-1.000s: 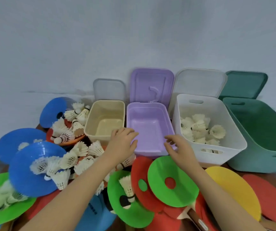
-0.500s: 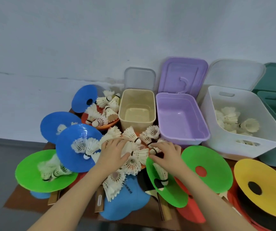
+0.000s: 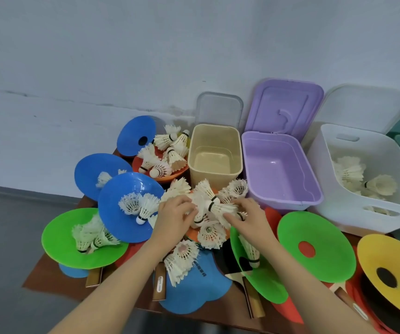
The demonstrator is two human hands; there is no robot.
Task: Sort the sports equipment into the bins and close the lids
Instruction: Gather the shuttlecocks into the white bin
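Beige bin (image 3: pixel 215 150): open at the top and bare inside, just beyond my hands; I can reach in from above.
Purple bin (image 3: pixel 278 169): open and bare inside, its raised lid (image 3: pixel 284 108) walling the far side.
White bin (image 3: pixel 372 179): open on top, shuttlecocks (image 3: pixel 363 177) covering part of its floor.
Near approach: the shuttlecock pile (image 3: pixel 208 206) lies between my left hand (image 3: pixel 173 219) and right hand (image 3: pixel 249 221).
Left flank: overlapping blue discs (image 3: pixel 121 213) and a green disc (image 3: pixel 61 239) crowd the table.
Right flank: a green disc (image 3: pixel 319 247) and yellow disc (image 3: pixel 391 268) lie in front of the white bin.
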